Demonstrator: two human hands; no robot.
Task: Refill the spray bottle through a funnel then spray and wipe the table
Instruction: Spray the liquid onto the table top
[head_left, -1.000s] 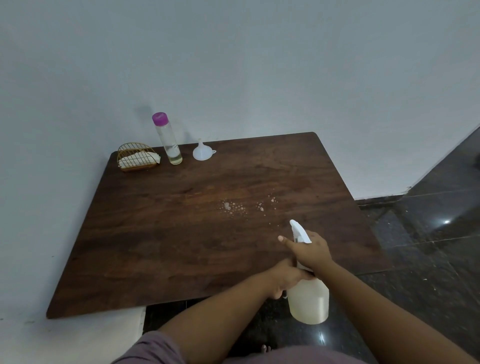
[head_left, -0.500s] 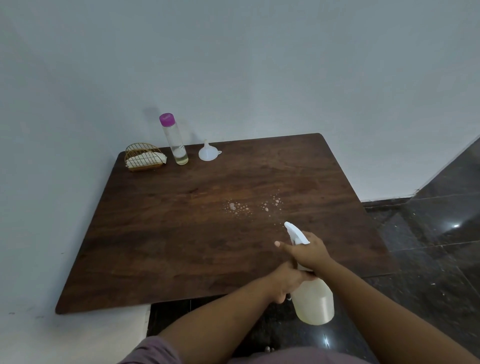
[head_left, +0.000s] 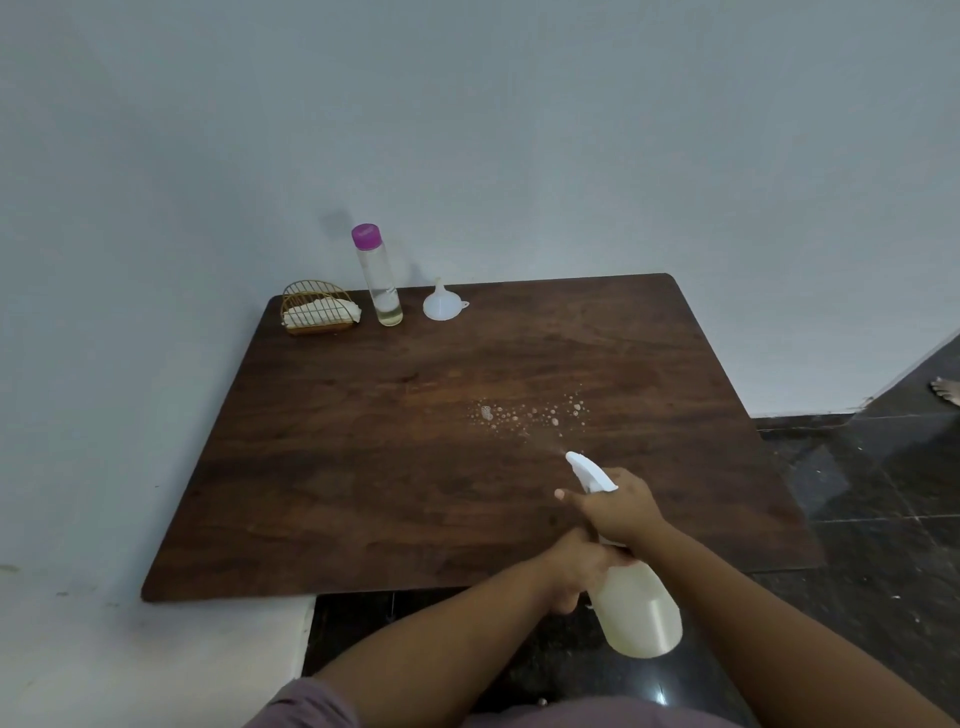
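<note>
A white spray bottle (head_left: 638, 608) with pale liquid is tilted over the near edge of the dark wooden table (head_left: 363, 467), nozzle aimed at the middle. My right hand (head_left: 615, 506) grips its trigger head and my left hand (head_left: 582, 569) holds the neck just below. A faint mist leaves the nozzle toward a patch of droplets (head_left: 530, 413) on the tabletop. At the back edge stand a clear bottle (head_left: 378, 280) with a purple cap and a white funnel (head_left: 441, 304) turned mouth down.
A gold wire holder (head_left: 317, 307) with white cloth or napkins sits at the back left corner. White walls close the back and left. Dark glossy floor lies right and in front. Someone's bare foot (head_left: 945, 389) shows at the far right.
The droplet patch has grown wider and a fresh mist shows at the nozzle. Both hands keep their grip on the spray bottle; the view shifted slightly.
</note>
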